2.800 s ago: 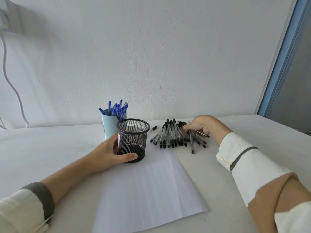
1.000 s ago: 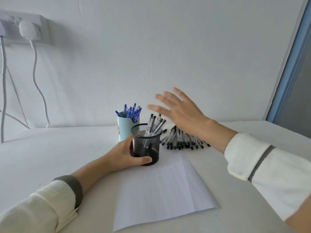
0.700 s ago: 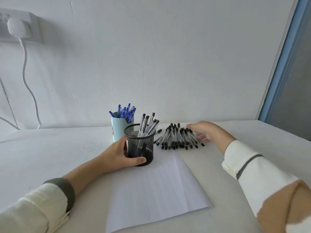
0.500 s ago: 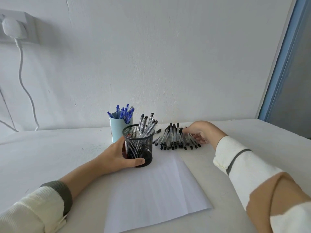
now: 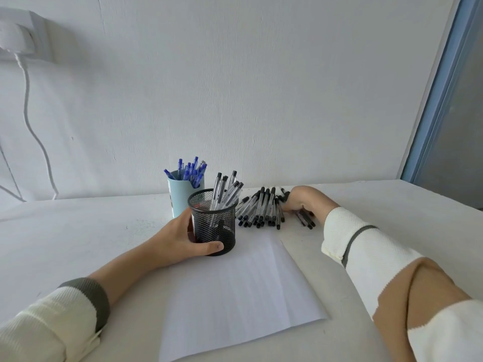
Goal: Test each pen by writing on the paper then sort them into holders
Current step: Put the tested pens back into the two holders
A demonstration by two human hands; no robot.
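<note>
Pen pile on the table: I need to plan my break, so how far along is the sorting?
Done: blue pens stand in the light blue holder, and a few black pens in the mesh holder. In hand: the left hand grips the mesh holder while the right hand reaches into the loose pile; whether it has gripped any is unclear. Left: most of that pile. The paper shows no visible marks.

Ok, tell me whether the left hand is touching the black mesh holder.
Touching. The head view shows the left hand wrapped around the black mesh holder, with the thumb lying across its lower front and the fingers going behind it.
</note>
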